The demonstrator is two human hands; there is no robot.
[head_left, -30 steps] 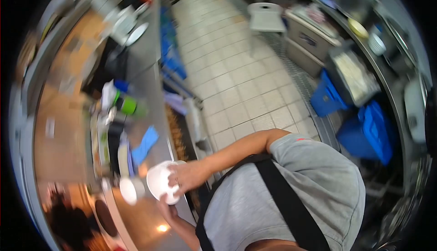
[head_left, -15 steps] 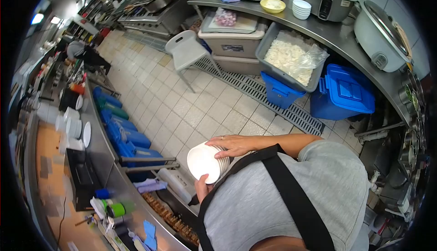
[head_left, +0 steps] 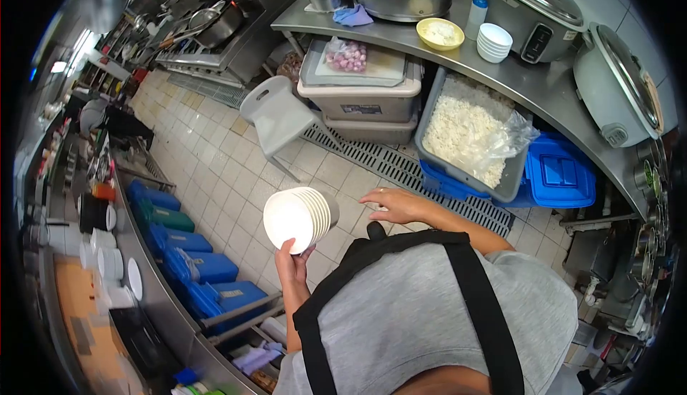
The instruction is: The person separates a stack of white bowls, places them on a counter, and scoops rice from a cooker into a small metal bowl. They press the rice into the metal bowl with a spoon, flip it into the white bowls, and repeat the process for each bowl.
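Observation:
A nested stack of white bowls (head_left: 298,217), tilted with the top bowl's opening facing me, is held out over the floor. My left hand (head_left: 292,260) grips it from below, with the thumb over the lower rim and the fingers behind. To the right, my right hand (head_left: 393,205) is apart from the stack, its fingers stretched out and loosely spread, holding nothing. Beyond it lies a grey tub (head_left: 509,191) of white grains that look like cooked rice, partly covered by clear plastic.
A steel counter (head_left: 401,33) carries two rice cookers, a yellow bowl (head_left: 440,33) and small white bowls (head_left: 494,42). A grey stool (head_left: 279,119) stands on the tiled floor. Blue bins (head_left: 205,265) line the left counter. Farther back, a person (head_left: 114,119) bends over.
My right hand has let go of the bowl stack and moved off to the right. My left hand alone now holds the stack, which has shifted left and away from my body.

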